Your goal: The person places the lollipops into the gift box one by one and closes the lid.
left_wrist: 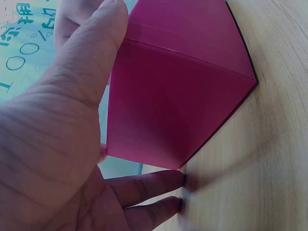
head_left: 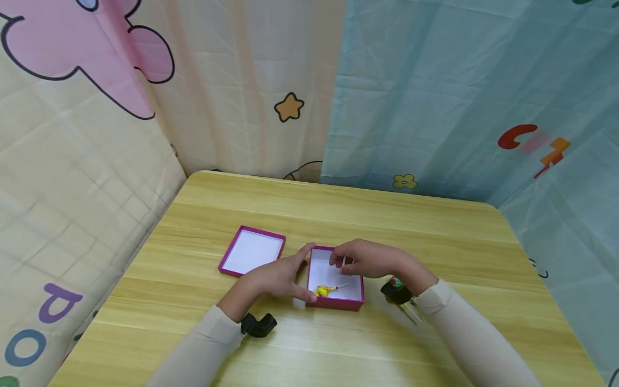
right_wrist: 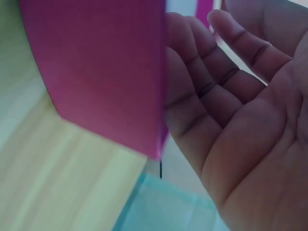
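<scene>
Standing against cartoon-printed curtains [head_left: 251, 123], a wood-grain table [head_left: 338, 344] bears a magenta box [head_left: 333, 304] and, left of it, its lid [head_left: 253, 251], white inside up; a yellow-wrapped lollipop [head_left: 322, 291] lies in the box's near-left corner; the left hand [head_left: 279, 277] spreads, fingers straight, along the box's left side; the right hand [head_left: 372, 259] hovers over the box, palm down, fingers loosely bent, grip slack.

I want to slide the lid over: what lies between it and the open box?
In the head view, the left hand fills part of the gap between the lid and the box; beyond it shows a strip of bare tabletop.
</scene>
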A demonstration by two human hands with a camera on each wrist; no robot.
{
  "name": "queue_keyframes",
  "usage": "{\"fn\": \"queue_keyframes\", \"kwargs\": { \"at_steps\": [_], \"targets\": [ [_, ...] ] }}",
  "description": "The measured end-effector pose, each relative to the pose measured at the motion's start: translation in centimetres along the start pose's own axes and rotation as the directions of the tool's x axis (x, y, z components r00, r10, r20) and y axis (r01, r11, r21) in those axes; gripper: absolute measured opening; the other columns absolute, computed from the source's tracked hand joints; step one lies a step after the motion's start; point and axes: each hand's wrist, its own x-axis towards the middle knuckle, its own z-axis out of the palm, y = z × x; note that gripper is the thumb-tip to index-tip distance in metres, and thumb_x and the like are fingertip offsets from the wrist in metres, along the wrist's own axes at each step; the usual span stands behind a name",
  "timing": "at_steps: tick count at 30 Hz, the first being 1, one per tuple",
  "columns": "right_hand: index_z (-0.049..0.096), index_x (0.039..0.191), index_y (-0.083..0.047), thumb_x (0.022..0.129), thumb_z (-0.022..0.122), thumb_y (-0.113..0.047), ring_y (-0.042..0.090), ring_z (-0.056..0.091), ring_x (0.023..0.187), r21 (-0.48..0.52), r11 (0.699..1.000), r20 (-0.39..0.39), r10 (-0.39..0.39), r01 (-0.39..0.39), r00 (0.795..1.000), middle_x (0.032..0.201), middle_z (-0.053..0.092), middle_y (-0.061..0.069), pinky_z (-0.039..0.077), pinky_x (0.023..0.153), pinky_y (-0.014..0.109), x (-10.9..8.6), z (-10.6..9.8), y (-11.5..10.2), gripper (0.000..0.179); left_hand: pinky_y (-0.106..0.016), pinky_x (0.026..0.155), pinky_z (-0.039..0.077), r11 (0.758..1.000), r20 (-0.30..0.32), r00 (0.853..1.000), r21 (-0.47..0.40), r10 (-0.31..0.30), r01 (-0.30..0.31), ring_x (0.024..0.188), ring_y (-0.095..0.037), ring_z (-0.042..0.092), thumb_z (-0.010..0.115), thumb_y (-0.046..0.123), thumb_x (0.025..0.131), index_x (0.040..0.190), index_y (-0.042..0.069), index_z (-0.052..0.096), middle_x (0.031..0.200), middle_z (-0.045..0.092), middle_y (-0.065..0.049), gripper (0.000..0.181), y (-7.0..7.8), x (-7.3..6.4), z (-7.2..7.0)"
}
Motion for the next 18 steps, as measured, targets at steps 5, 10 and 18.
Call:
{"fn": "queue_keyframes", "kwargs": {
  "at_steps": [5,10,18],
  "targets": [
    [0.067,0.108,-0.013,0.096,0.065,-0.011,0.011,0.055,0.085,-0.084,0.996,0.037,-0.009,0.012,0.999,0.090,0.059,-0.010,0.049,0.077,0.027,1.6,1.3,-0.2,0.012,-0.045,0.113,0.033,1.000,0.000,1.000,-0.003,0.013,-0.013,0.137,-0.021,0.040,0.081,0.062,0.071,0.161,0.024,0.005,0.153,0.040,-0.012,0.124,-0.1,0.1,0.0],
    [0.067,0.102,-0.015,0.094,0.068,-0.013,0.009,0.054,0.079,-0.134,0.991,0.079,0.009,0.002,0.997,0.084,0.058,-0.010,0.047,0.073,0.025,2.8,2.3,-0.2,0.009,-0.045,0.113,0.032,1.000,0.002,1.000,-0.013,0.021,-0.021,0.139,-0.023,0.039,0.081,0.061,0.072,0.161,0.024,0.005,0.154,0.038,-0.013,0.122,-0.3,0.1,0.0],
    [0.067,0.100,-0.015,0.092,0.071,-0.013,0.010,0.053,0.075,-0.121,0.992,0.104,0.051,-0.038,0.993,0.079,0.058,-0.008,0.046,0.072,0.026,3.5,3.0,-0.5,0.009,-0.046,0.113,0.031,0.999,0.006,1.000,-0.023,0.024,-0.024,0.140,-0.024,0.037,0.081,0.058,0.074,0.161,0.023,0.005,0.154,0.038,-0.015,0.120,-0.2,0.2,0.0]
  ]
}}
